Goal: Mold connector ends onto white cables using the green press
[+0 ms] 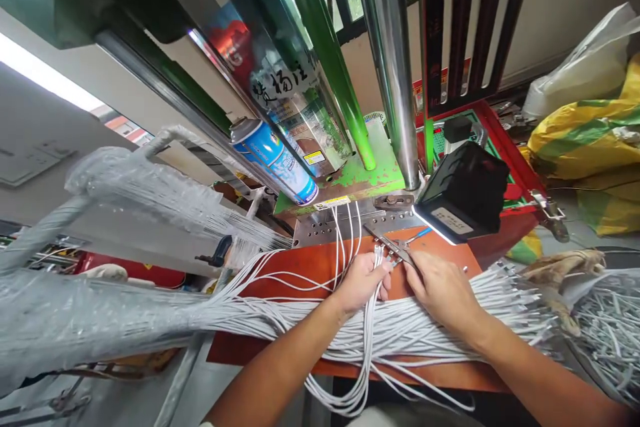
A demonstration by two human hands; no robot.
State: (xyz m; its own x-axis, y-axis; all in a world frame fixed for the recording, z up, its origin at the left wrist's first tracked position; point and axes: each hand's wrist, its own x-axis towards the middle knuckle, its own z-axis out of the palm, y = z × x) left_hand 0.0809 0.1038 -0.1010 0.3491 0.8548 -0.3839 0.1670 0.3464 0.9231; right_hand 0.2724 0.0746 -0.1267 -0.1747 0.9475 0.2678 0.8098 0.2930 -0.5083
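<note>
My left hand (364,280) is closed around several white cables, whose ends stick up between the fingers and loop down over the table's front edge. Just to its right, my right hand (443,290) is wrapped round a metal cutting tool (393,245), its tip pointing up and left beside the cable ends. A thick bundle of white cables (400,330) lies across the reddish-brown board (320,257) under both hands. Behind the tool lies a thin item with a blue handle (419,235). A few white cables (350,230) run from the machine's metal plate towards my left hand.
A green machine (367,170) with upright posts stands behind the board, with a blue spray can (275,160) on its left and a black box (460,197) on its right. Plastic-wrapped cables (100,320) extend left. Cable pieces (613,323) fill a bag at the right.
</note>
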